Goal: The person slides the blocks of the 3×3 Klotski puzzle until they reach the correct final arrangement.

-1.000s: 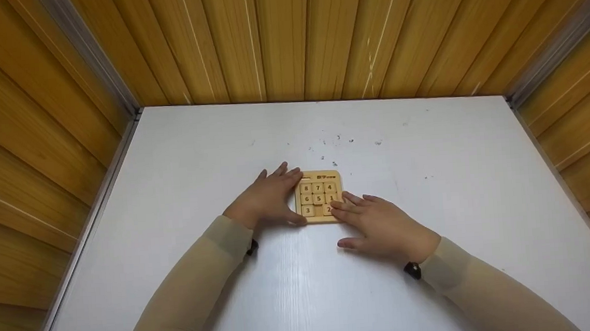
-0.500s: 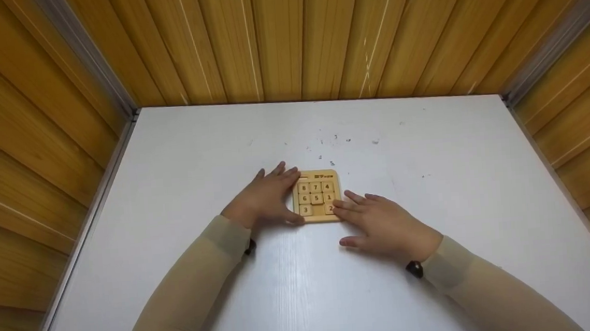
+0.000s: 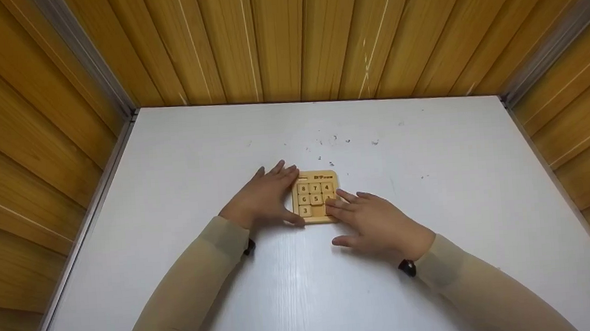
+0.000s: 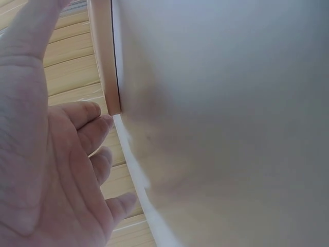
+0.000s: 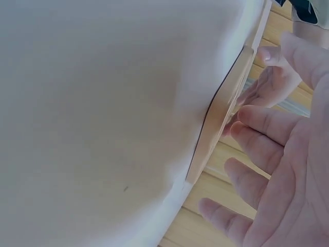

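Observation:
A wooden number sliding puzzle (image 3: 319, 219) lies flat on the white table. My left hand (image 3: 266, 196) holds its left side, thumb at the near corner and fingertips at the far corner; the left wrist view shows the frame's edge (image 4: 105, 62) by those fingers. Tiles 8, 7, 4 form the far row, with 6, 5 and a partly covered 1 in the middle row. Tile 3 (image 3: 305, 211) sits near left, with a gap to its right. My right hand (image 3: 382, 227) rests extended fingertips on the near right tiles, hiding the near right corner one; its thumb is spread away.
The white table (image 3: 210, 140) has small dark scuff marks beyond the puzzle. Wood-look panel walls (image 3: 286, 41) stand along its back and both sides. A dark band is on each wrist.
My right fingertips have shifted slightly right, then back left over the near right tiles, covering the 2 and part of the 1. The left hand keeps its hold; visible tiles keep their order.

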Demonstrator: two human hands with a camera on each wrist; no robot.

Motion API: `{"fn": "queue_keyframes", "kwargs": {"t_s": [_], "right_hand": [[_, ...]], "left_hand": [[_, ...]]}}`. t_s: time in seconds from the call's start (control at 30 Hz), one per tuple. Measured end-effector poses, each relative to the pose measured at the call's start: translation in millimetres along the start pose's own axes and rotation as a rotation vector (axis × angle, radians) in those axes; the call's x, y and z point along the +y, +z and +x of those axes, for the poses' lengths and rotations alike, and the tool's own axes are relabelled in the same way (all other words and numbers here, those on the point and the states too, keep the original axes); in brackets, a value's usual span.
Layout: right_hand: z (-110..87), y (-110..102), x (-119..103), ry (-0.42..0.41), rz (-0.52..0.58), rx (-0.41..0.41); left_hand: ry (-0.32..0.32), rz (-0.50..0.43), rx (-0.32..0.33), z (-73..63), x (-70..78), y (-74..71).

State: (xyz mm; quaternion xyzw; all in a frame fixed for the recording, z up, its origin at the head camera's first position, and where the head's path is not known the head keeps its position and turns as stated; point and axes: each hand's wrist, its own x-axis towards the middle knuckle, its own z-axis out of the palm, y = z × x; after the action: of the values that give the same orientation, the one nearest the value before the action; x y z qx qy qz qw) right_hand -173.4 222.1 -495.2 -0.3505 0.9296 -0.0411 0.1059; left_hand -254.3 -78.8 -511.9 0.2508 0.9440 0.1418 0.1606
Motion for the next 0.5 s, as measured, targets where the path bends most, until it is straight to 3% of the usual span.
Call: {"fn": "queue_keyframes", "kwargs": {"t_s": [0.5], "right_hand": [[23.0, 0, -21, -0.068, 0.006, -0.006]], "left_hand": [[-0.019, -0.008, -0.018, 1.8, 0.1, 0.4]]}}
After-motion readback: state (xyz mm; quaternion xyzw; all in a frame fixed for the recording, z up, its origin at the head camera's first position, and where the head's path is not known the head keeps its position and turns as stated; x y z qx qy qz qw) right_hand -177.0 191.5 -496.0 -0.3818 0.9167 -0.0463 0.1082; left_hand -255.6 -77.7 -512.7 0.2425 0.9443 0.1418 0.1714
